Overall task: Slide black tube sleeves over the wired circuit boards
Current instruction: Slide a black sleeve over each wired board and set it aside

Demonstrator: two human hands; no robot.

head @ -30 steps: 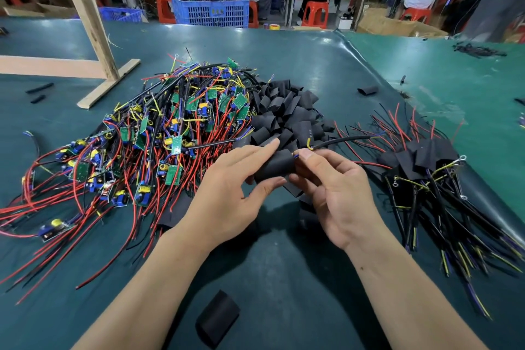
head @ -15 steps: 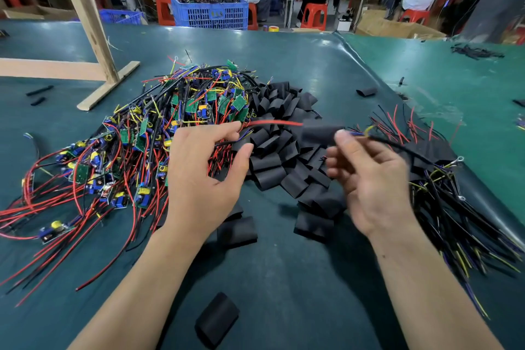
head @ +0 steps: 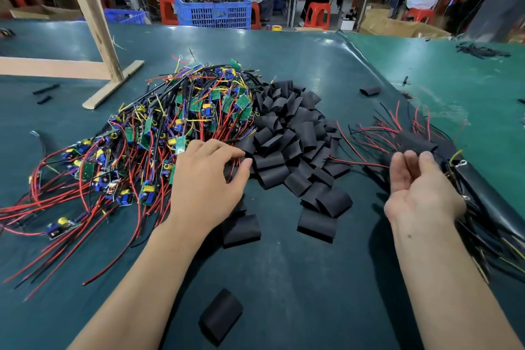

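Many boards left: the unsleeved circuit boards (head: 159, 133), green with red and black wires, lie in a large tangle at left on the green table (head: 298, 278).
Done so far: a smaller pile of sleeved boards (head: 420, 145) sits at right, wires poking out.
Sleeve stock: loose black tube sleeves (head: 287, 150), flattened and matte, are heaped between the two piles.
Left hand (head: 204, 182): fingers relaxed, resting at the tangle's edge, grasping nothing that shows.
Right hand (head: 417, 185): palm up, released, just beside the finished pile.
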